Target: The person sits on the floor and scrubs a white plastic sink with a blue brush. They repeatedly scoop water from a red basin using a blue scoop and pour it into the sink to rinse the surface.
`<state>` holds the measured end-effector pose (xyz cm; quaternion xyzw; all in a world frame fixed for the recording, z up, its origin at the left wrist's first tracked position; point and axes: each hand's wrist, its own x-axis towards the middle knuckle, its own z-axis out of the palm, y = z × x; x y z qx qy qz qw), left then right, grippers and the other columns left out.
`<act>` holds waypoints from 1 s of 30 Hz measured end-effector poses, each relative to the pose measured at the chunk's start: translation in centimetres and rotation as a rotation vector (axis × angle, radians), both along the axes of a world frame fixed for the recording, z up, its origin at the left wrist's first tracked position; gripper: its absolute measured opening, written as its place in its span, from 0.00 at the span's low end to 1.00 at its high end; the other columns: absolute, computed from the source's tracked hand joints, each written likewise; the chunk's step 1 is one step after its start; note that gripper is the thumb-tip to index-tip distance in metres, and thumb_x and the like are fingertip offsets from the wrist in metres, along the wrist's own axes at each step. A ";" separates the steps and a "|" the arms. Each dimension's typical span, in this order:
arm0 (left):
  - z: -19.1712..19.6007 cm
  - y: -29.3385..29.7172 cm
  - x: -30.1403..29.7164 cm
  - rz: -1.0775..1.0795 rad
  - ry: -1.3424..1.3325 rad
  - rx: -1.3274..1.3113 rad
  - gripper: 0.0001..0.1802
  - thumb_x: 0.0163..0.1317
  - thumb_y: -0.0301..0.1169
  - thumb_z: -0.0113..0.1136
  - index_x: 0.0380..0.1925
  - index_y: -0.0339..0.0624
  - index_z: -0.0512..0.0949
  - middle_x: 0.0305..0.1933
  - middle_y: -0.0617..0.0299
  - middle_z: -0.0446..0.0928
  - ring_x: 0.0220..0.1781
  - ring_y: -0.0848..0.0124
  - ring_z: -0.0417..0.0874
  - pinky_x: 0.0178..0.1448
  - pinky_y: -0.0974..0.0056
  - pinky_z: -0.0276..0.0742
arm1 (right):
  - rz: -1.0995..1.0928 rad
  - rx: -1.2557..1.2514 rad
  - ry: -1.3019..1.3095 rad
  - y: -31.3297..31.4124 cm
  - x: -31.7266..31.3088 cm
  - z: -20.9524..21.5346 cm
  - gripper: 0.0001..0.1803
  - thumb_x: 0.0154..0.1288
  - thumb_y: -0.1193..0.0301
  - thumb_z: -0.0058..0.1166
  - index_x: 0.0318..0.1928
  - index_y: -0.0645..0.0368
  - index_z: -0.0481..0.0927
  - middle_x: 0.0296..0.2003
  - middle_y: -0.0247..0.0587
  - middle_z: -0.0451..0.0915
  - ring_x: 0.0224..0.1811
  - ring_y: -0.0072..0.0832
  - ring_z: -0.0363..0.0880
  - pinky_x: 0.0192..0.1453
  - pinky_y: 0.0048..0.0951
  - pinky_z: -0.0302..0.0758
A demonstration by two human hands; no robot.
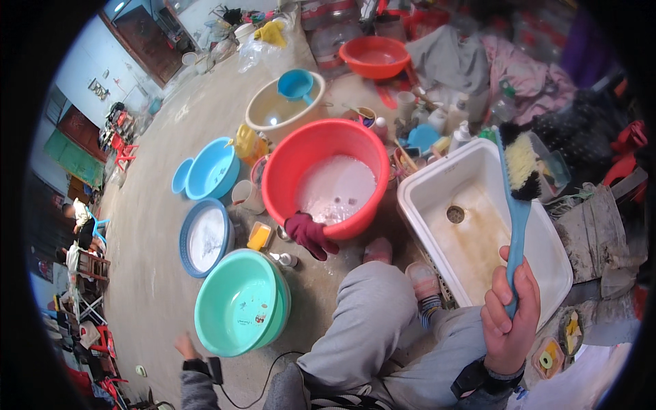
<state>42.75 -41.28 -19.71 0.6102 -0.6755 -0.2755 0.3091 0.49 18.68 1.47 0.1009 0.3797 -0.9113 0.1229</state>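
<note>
Blue brush (pixel 519 213) upright at the frame's right, its handle wrapped in our right hand (pixel 511 322); lower left, near the basin (pixel 232 307), our left hand (pixel 185 346) blurs: we cannot tell its grip.

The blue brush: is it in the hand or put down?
In the hand: the right hand is closed around the blue brush, near its handle's end.

I remotely register light-grey trousers (pixel 369 307). At their cuffs: pink shoes (pixel 422 279), striped sock (pixel 429 309). Left of the trousers: grey sleeve (pixel 198 393), black wrist strap (pixel 196 367), black cable (pixel 265 389). Right of the trousers: second black strap (pixel 470 380).
</note>
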 end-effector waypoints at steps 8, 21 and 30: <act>13.7 3.8 -34.2 -0.609 0.421 0.460 0.14 0.64 0.37 0.57 0.47 0.47 0.74 0.45 0.67 0.76 0.50 0.74 0.75 0.53 0.61 0.70 | 0.043 -0.019 0.017 0.4 -0.2 -0.1 0.18 0.76 0.66 0.38 0.57 0.65 0.67 0.23 0.31 0.63 0.09 0.13 0.53 0.11 0.16 0.52; 12.1 3.5 -68.7 -1.022 -0.026 0.451 0.22 0.66 0.42 0.55 0.55 0.41 0.71 0.57 0.58 0.73 0.59 0.67 0.72 0.62 0.57 0.67 | 0.071 -0.039 -0.160 -0.3 -3.0 -0.6 0.22 0.75 0.65 0.43 0.61 0.66 0.63 0.20 0.30 0.60 0.10 0.15 0.55 0.11 0.18 0.54; 3.2 -0.4 -82.8 -0.936 -0.128 0.418 0.34 0.64 0.55 0.57 0.59 0.40 0.70 0.59 0.54 0.70 0.60 0.62 0.69 0.64 0.55 0.63 | 0.138 -0.092 -0.259 -0.7 -5.7 -3.1 0.25 0.75 0.60 0.43 0.65 0.58 0.58 0.20 0.32 0.62 0.10 0.23 0.58 0.08 0.29 0.62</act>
